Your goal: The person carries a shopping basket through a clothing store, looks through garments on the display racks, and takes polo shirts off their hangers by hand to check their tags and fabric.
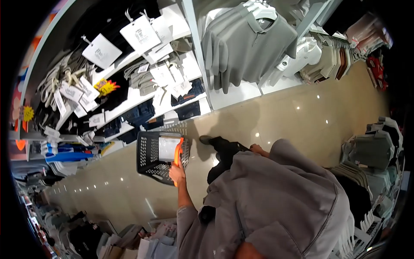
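At left, white price tags (102, 51) hanging out over the shelf edges, likely for easy reading; folded dark denim (139, 113) stacked lower down. Just right of those, on the near side, a dark perforated shopping basket (148, 149) with a white packet (168, 149) inside, likely kept in by the raised walls. Gripping its orange handle (178, 151) in the left hand (176, 172), with fingers closed around it; probably held out sideways to clear the legs. Can't tell if touching the floor (202, 172). In the middle on the far side, gray polo shirts (254, 47) on hangers, fronts outward, likely for display. Nearer, right hand (257, 150) beside the dark trousers (222, 157); can't tell if curled or released, nor if holding anything. At far right, more garments (373, 151) hung close together, likely to save space.
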The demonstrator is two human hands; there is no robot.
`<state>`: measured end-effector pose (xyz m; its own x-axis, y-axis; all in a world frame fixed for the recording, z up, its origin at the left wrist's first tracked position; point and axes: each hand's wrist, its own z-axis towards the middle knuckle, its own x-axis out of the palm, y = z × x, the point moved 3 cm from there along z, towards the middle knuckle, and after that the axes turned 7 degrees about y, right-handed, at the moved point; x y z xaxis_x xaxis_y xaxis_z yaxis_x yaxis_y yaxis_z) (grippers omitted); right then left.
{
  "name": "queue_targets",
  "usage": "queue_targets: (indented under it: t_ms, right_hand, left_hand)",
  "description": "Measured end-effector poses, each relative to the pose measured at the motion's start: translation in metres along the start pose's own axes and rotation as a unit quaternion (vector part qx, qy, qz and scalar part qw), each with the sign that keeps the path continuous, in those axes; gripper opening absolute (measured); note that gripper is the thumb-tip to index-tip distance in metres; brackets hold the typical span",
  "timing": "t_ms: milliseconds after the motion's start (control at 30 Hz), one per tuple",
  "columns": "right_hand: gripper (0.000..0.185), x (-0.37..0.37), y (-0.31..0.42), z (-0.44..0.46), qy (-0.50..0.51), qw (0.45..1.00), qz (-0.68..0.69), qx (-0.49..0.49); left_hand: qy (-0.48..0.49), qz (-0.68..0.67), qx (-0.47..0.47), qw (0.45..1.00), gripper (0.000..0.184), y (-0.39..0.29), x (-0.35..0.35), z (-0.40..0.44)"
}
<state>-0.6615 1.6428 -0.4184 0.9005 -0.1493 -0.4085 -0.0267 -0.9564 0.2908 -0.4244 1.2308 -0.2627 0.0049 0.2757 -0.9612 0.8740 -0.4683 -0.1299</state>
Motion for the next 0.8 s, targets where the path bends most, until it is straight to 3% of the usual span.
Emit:
queue_targets:
  t_ms: [167, 567, 800]
  right_hand:
    - [0.032, -0.006, -0.047, -0.018, -0.034, 0.996, 0.02, 0.074]
    - [0.032, -0.069, -0.082, -0.046, -0.086, 0.99, 0.065, 0.088]
    - [0.032, -0.129, -0.113, -0.014, -0.093, 0.987, 0.099, 0.084]
  left_hand:
    - [0.04, -0.047, -0.001, 0.998, 0.058, -0.028, 0.009, -0.029]
    - [0.105, -0.17, -0.017, 0.98, 0.056, -0.131, 0.005, -0.028]
    - [0.062, -0.208, -0.04, 0.975, 0.054, -0.189, 0.019, -0.008]
